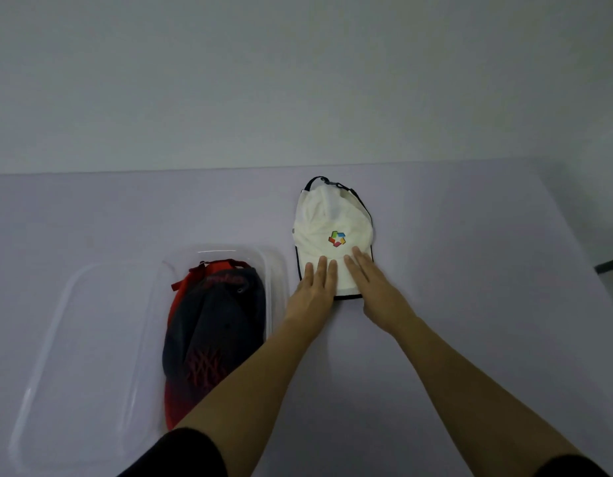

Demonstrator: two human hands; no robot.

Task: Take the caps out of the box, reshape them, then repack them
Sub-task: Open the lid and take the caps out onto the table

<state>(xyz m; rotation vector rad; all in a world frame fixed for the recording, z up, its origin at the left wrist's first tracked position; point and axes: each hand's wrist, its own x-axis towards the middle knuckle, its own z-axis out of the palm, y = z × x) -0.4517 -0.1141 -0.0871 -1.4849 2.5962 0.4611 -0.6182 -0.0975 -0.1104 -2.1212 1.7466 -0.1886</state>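
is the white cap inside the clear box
No, the white cap lies on the table right of the clear box, with the left hand and right hand flat on its brim.

White cloth cap (327, 218) with dark trim: soft matt fabric, creased. Navy-and-red cloth cap (215, 325): matt, red stitched pattern. Clear rectangular plastic box (276, 270) and clear plastic lid (74, 339): smooth, glossy. Pale lilac table (470, 253): smooth, matt.

Open pale lilac tabletop (470, 253) right of and behind white fabric cap (329, 218). Left: clear plastic box (277, 270), dark navy-and-red cap (212, 321) inside. Narrow gap between box and white cap, taken by left hand (313, 290). Clear plastic lid (74, 339) just left of box.
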